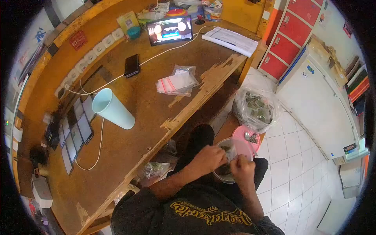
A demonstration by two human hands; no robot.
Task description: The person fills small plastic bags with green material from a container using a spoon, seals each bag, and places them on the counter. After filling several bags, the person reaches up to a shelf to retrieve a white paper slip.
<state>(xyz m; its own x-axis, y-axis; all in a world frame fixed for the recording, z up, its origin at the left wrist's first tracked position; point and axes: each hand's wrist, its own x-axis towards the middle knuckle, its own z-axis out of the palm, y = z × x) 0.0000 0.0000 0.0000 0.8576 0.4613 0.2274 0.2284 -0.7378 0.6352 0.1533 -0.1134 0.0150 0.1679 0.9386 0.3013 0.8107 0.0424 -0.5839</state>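
Note:
My left hand (pixel 211 159) and my right hand (pixel 243 170) are close together over a round clear plastic tub (pixel 243 145) at my lap. Both have their fingers closed on a small clear plastic bag (pixel 232 152), partly hidden by the fingers. Dark leafy bits (pixel 223 170) show inside the tub. Just beyond it is a pink round dish (pixel 255 145) with a spoon (pixel 248 136) and small dark pieces in it. Past the dish stands a large clear bag (pixel 256 107) full of dark green-brown leafy packets.
Left of me is a worn wooden desk (pixel 117 156). It carries a pale blue cup (pixel 119 113), a pack of resealable bags (pixel 178 81), a black phone (pixel 132 65), a tablet (pixel 169 30), papers (pixel 231 41) and several phones (pixel 76 129). A white fridge (pixel 317 98) stands right.

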